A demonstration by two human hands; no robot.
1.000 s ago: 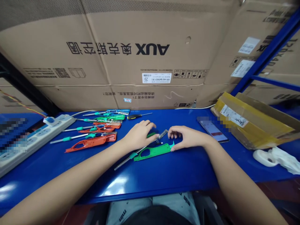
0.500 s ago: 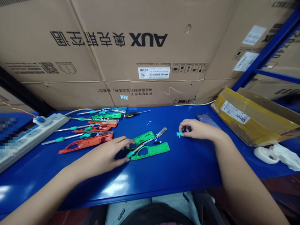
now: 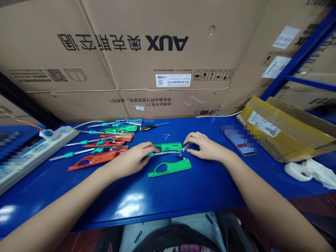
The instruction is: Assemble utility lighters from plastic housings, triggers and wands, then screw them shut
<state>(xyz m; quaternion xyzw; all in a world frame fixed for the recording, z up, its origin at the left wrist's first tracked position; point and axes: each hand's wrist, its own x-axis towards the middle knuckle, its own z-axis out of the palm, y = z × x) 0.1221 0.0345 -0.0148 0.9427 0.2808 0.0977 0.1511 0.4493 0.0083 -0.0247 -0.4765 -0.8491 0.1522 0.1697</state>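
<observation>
Two green shell halves lie on the blue table, an upper one (image 3: 172,146) and a nearer one (image 3: 174,167). My left hand (image 3: 140,155) is closed on the teal end of a metal rod (image 3: 164,153), beside the upper half's left end. Thin white wires and a small black part (image 3: 181,157) trail from the rod's right side. At the upper half's right end, my right hand (image 3: 195,141) pinches a clear tank (image 3: 187,146). The small teal piece is not visible.
Several orange, green and blue lighter parts (image 3: 98,159) lie at left by a white power strip (image 3: 39,152). A screwdriver (image 3: 148,127) lies behind. At right are a phone (image 3: 241,141), a yellow-taped box (image 3: 286,129) and a white object (image 3: 298,172).
My right hand has moved left from the phone side and now holds the clear tank instead of the teal piece. My left hand has lifted the rod off the nearer shell half, towards the upper one.
</observation>
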